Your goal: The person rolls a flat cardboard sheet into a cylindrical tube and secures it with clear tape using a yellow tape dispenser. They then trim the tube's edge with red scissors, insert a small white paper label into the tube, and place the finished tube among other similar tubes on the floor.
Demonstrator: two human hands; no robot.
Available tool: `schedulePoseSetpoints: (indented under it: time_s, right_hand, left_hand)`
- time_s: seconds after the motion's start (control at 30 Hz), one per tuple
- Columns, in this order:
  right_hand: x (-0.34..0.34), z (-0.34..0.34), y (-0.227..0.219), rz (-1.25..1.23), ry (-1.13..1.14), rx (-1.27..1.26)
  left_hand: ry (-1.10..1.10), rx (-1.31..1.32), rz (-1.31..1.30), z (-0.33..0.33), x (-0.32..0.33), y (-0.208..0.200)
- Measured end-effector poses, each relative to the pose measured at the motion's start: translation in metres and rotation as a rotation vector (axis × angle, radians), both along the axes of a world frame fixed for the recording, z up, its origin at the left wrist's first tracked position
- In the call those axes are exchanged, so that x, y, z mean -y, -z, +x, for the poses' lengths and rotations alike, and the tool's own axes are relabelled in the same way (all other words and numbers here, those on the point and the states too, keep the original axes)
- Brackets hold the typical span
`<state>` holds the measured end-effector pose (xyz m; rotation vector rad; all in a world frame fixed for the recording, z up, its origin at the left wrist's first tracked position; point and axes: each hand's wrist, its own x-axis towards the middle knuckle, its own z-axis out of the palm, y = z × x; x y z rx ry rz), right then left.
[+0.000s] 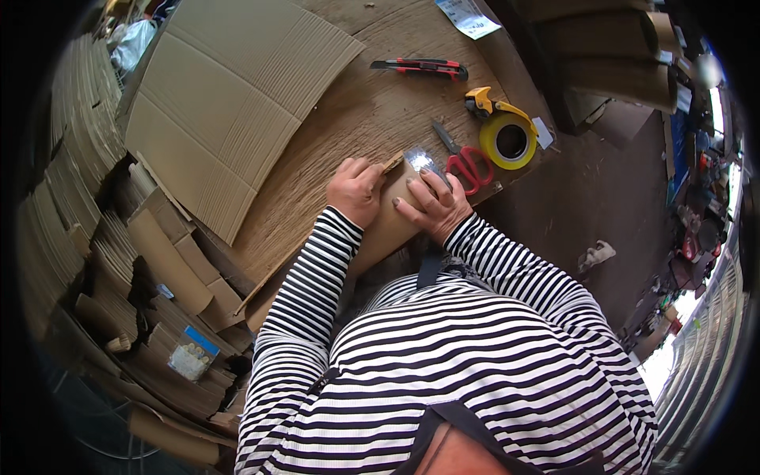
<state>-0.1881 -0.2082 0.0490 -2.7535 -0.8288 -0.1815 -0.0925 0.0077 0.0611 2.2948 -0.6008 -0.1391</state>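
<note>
Handling a brown cardboard piece (389, 228) from both sides

Taking that piece as the clock's centre, a wooden tabletop (321, 150) is spreading out toward 12 o'clock. A creased corrugated cardboard sheet (237, 95) is lying across it at 10. The piece itself is resting at the tabletop's near edge. The left hand (355, 192) is closing in a curl on its 9 o'clock side; the right hand (435, 207) is laying spread fingers over its 3 o'clock side, though I cannot tell whether it is gripping or only pressing. A yellow tape dispenser (500, 107) with a yellow tape roll (490, 142) is lying at 2, red-handled scissors (457, 153) lying just beside it, nearer the centre. A red-and-black utility knife (423, 68) is lying near 12. A shiny strip of clear tape (419, 159) is covering the piece's far end.
</note>
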Motion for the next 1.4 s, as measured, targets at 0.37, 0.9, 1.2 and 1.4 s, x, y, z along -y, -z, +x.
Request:
schedulePoseSetpoints:
  time_s: [0.37,0.9,1.2,1.4]
  right_hand:
    - [0.001,-0.005,0.027,0.1,0.046,0.078]
    - [0.055,-0.03,-0.007,0.315,-0.039,-0.179]
    - [0.048,-0.025,0.007,0.294,0.011,-0.148]
    - [0.104,0.014,-0.03,0.423,0.132,-0.219]
  left_hand:
    - [0.052,0.002,0.147,-0.016,0.015,-0.016]
    - [-0.028,-0.02,0.362,-0.114,0.053,-0.029]
    - [-0.085,-0.112,0.429,-0.122,0.067,-0.033]
    - [-0.094,-0.108,0.501,-0.127,0.072,-0.038]
